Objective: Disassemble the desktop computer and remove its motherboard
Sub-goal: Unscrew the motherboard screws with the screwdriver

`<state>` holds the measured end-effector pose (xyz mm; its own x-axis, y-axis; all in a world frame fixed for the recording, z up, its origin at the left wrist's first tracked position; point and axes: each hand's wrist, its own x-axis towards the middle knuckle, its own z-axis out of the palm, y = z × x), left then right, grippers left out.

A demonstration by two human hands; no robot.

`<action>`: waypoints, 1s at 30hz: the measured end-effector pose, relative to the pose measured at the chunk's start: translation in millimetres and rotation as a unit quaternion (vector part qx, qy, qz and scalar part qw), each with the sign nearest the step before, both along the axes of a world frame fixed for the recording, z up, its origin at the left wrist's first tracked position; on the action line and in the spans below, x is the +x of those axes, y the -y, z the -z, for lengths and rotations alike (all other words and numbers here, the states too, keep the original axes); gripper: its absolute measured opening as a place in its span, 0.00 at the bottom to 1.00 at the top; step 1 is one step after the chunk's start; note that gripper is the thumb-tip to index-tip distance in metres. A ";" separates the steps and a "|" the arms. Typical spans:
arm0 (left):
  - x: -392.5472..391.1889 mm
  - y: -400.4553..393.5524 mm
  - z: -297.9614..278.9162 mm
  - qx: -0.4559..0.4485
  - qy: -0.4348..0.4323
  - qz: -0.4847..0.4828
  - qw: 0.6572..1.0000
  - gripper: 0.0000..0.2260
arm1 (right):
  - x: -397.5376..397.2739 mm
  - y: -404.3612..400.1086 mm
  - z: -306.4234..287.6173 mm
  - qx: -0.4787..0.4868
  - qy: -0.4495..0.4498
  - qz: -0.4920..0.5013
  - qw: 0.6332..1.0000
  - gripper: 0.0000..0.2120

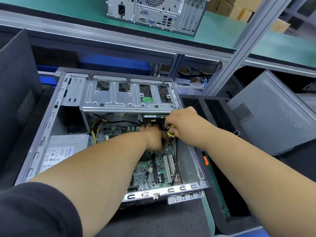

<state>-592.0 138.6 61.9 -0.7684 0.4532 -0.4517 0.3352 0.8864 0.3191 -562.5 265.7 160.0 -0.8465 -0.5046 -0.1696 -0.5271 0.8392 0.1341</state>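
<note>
Likely repair workshop, green-matted shelf (222, 31), stacked computer cases (273, 113), cardboard boxes (239, 7)
</note>
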 end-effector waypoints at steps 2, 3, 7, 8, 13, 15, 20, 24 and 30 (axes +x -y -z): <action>-0.1 -0.1 0.1 0.000 0.003 -0.001 1.000 0.23 | -0.4 0.2 -1.7 0.002 -0.003 -0.002 1.000 0.09; -0.3 -0.3 0.3 -0.002 0.002 -0.001 1.000 0.23 | -0.3 0.8 -3.1 -0.002 -0.002 0.000 1.000 0.09; -0.2 -1.0 0.4 -0.007 0.002 0.000 1.000 0.23 | -0.3 6.1 -8.0 0.012 0.008 0.004 1.000 0.11; -0.2 -1.0 0.5 -0.006 0.002 0.000 1.000 0.23 | 0.2 7.5 -7.7 0.026 0.010 -0.001 1.000 0.11; 0.1 -1.1 -0.1 -0.011 0.001 0.001 1.000 0.22 | 1.5 8.7 -3.0 0.038 0.010 -0.012 0.999 0.11; 0.1 -1.2 -0.3 -0.009 0.001 0.001 1.000 0.22 | 1.3 8.1 -2.3 0.035 0.007 -0.011 0.999 0.11; 0.5 -0.4 -1.0 -0.001 0.001 0.000 1.000 0.23 | 0.3 3.6 -0.1 0.023 0.004 -0.008 1.000 0.10; 0.0 -0.7 -0.9 -0.006 -0.001 0.002 1.000 0.22 | 1.0 1.5 1.5 0.004 0.009 -0.005 1.000 0.11; -1.0 -0.7 0.3 -0.010 0.007 0.005 1.000 0.24 | 0.4 0.9 1.0 -0.011 0.039 0.010 0.999 0.17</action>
